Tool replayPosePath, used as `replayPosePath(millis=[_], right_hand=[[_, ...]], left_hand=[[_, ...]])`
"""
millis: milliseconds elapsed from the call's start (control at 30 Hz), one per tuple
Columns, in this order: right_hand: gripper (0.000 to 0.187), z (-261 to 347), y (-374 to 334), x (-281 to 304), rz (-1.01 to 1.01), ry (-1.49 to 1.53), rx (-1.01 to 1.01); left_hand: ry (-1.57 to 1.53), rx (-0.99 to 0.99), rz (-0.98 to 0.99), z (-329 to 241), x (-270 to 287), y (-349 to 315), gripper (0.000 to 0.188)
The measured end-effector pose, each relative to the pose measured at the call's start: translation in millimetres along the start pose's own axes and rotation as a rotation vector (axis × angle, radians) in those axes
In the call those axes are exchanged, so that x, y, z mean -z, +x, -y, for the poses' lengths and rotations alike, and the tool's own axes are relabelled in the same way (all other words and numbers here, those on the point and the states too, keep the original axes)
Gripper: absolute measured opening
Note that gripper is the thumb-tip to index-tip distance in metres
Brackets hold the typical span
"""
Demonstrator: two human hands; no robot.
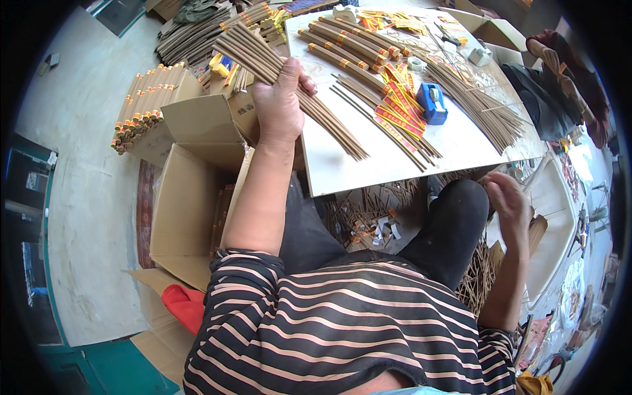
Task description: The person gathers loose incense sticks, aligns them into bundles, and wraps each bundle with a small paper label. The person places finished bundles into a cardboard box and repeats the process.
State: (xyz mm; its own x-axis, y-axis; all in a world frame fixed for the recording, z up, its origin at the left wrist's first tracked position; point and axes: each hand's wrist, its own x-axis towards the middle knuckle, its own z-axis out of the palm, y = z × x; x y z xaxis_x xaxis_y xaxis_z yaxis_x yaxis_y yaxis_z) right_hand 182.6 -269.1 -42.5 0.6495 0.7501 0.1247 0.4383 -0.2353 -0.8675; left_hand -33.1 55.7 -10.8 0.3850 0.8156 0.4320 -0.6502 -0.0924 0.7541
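- Gripping a thick bundle of incense sticks (289,85) mid-length, the left hand (280,105) could let sticks fan out and slip onto the tabletop (461,141) beneath.
- Right hand (510,197), loosely curled and seemingly empty, gives no support.

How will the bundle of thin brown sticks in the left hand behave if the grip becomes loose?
The bundle of sticks is unbound where visible, so it would probably fan out and slide from the left hand. Each stick looks long and thin, so likely light and easy to snap. Being round, loose ones may roll on the white table.
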Motion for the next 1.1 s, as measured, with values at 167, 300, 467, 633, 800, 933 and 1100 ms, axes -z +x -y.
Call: replayPosePath(millis=[167, 300, 467, 633, 800, 933, 1100], right_hand=[[0.041, 48, 35, -98, 0.493, 0.266, 0.078], [0.055, 47, 39, -163, 1.029, 0.995, -0.364], [0.031, 62, 33, -184, 1.073, 1.000, -0.605], [0.025, 58, 43, -189, 0.838, 0.576, -0.443], [0.025, 49, 47, -190, 0.826, 0.730, -0.522], [0.029, 38, 48, -192, 0.834, 0.910, -0.592], [0.032, 36, 47, -194, 0.813, 1.029, -0.669]], left_hand=[[-0.476, 0.401, 0.122, 5, 23, -11, 0.019], [-0.638, 0.516, 0.156, 28, 23, -24, 0.016], [-0.522, 0.540, -0.085, 47, 36, -29, 0.021], [-0.373, 0.627, -0.075, 69, 30, -58, 0.024], [-0.485, 0.664, 0.021, 87, 45, -61, 0.029], [-0.533, 0.713, 0.002, 85, 46, -58, 0.046], [-0.634, 0.695, 0.059, 95, 57, -57, 0.060]])
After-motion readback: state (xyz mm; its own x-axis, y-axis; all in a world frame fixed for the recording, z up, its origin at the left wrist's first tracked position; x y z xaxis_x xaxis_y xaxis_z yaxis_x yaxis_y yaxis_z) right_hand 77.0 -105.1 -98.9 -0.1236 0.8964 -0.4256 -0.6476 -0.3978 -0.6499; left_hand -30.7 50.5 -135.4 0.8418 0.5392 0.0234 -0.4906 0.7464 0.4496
